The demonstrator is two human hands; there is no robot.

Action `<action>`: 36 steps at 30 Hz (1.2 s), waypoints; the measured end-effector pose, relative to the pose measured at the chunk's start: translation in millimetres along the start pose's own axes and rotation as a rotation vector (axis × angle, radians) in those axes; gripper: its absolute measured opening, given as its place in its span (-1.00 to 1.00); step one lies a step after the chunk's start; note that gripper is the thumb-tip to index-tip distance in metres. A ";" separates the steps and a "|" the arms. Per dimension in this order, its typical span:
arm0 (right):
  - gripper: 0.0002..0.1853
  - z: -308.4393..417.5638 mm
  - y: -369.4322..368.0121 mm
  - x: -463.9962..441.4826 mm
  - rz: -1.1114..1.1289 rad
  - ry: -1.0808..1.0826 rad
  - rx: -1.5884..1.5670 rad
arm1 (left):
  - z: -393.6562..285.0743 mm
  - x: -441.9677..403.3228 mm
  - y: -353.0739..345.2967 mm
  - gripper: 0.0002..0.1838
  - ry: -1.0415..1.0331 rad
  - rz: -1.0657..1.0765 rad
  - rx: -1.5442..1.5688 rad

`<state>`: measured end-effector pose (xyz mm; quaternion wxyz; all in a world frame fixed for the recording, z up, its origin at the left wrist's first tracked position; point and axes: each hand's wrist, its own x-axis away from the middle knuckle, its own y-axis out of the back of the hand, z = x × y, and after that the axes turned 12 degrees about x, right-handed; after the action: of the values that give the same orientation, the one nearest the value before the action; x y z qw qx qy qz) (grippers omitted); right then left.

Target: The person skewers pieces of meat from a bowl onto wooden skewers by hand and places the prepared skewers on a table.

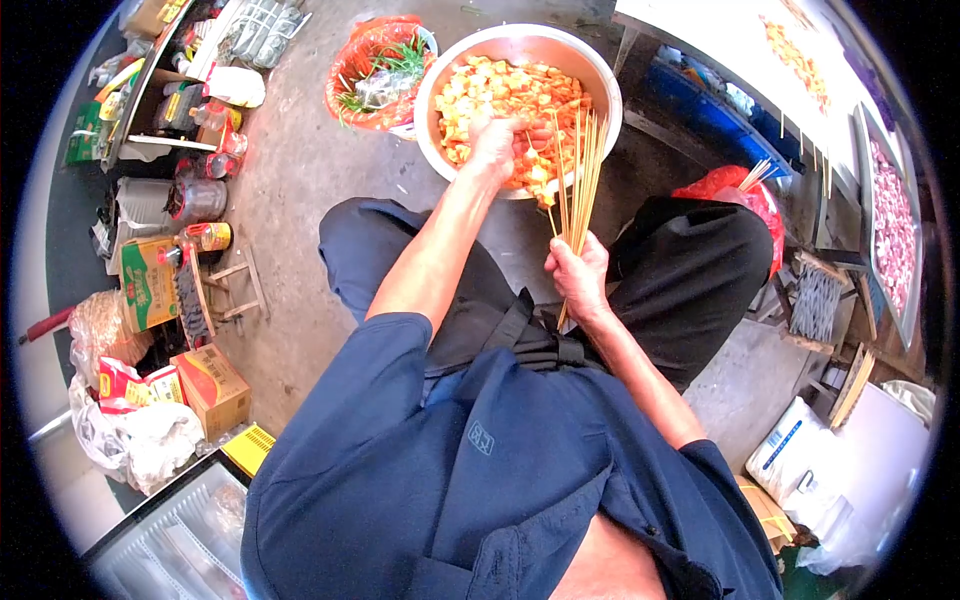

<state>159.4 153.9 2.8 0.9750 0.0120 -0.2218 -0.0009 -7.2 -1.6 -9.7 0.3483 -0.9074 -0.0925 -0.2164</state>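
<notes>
A large metal bowl holds many orange-coated cubes. My left hand reaches over the bowl, low among the cubes; its fingers are bent, and what they hold is hard to make out. My right hand, below the bowl's near rim, is closed round a bundle of thin wooden skewers that fan upward over the rim. One skewer on the bundle's left side carries a few orange pieces near its tip, close to my left hand's fingers.
A red-lined basket with green herbs stands left of the bowl. Bottles and boxes line the left. At the right are a white table, a tray of pink meat and a red bag with skewers.
</notes>
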 end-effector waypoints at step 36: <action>-0.71 18.6 12.8 -16.6 0.111 0.096 -0.034 | -95.6 -16.6 -236.9 -0.89 -0.267 0.456 -0.459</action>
<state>136.4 166.5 12.7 0.9831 -0.0171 -0.1751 0.0500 -128.8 109.2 186.4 0.1592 -0.9797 0.1188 -0.0275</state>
